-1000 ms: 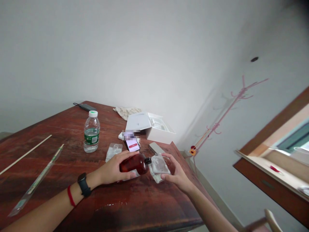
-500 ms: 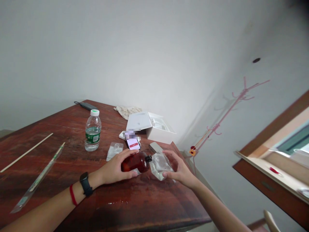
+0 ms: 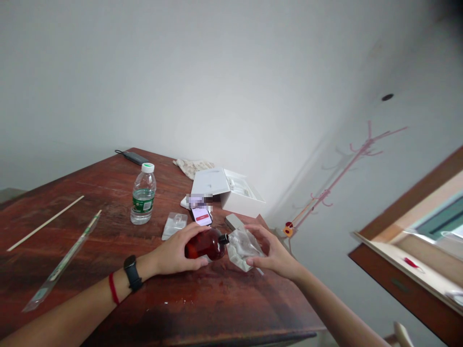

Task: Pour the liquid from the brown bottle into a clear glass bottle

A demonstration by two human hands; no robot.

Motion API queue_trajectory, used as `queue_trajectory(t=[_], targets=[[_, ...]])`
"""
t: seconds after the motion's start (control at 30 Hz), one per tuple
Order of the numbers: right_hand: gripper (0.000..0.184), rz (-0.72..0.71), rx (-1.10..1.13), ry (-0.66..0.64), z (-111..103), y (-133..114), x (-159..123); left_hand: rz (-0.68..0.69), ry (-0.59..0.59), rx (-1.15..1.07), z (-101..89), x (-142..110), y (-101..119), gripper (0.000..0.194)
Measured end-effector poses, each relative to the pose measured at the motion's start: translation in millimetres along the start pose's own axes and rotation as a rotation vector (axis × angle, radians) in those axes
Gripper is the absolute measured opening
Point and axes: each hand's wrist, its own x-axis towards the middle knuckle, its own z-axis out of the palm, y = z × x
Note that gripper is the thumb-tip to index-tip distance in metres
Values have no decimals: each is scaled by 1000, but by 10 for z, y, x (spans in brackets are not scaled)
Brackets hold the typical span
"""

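Left hand [image 3: 173,253] wrapped round reddish-brown bottle [image 3: 206,245], thumb on near side, fingers over the far side. Bottle is tipped on its side, body in the left palm, black neck [image 3: 224,239] aimed at the right hand [image 3: 273,253]. Right hand grips crumpled clear plastic pouch [image 3: 244,246] between thumb below and fingers above, pouch on the palm side, facing the bottle. So bottle and pouch sit between the two hands, bottle nearer left, pouch nearer right; neck right at the pouch's edge, can't tell if touching or inside. Also can't tell whether the bottle rests on the wooden table [image 3: 231,308] or is held just above. Beyond the left hand: flat clear packet [image 3: 174,225] and lit phone [image 3: 201,218], both near. Gray slab [image 3: 233,221] just past the pouch, white box [image 3: 244,205] farther back. Water bottle [image 3: 143,202] upright, white cap, off to the left. Wrapped chopsticks [image 3: 67,260] and bare stick [image 3: 47,221] lie well left. Small wet drops [image 3: 184,301] on the near tabletop.
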Motion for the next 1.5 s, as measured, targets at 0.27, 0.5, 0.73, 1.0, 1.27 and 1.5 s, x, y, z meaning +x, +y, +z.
queue_trajectory(t=[0.27, 0.5, 0.73, 1.0, 1.27, 1.5], targets=[[77, 31, -26, -35, -18, -96, 8, -9, -4, 12, 5, -3, -17, 67], [73, 20, -50, -60, -35, -120, 7, -15, -7, 7, 1, -9, -4, 68], [74, 30, -71, -55, -56, -108, 13, -5, 2, -4, 16, -21, -9, 69], [77, 50, -119, -75, -85, -153, 21, -8, -8, -7, 19, -19, -30, 70], [77, 30, -135, -74, -95, -190, 40, -21, -6, -26, 24, -24, -20, 70], [78, 26, -157, -71, -101, -226, 43, -24, 6, -23, 43, -41, -34, 71]])
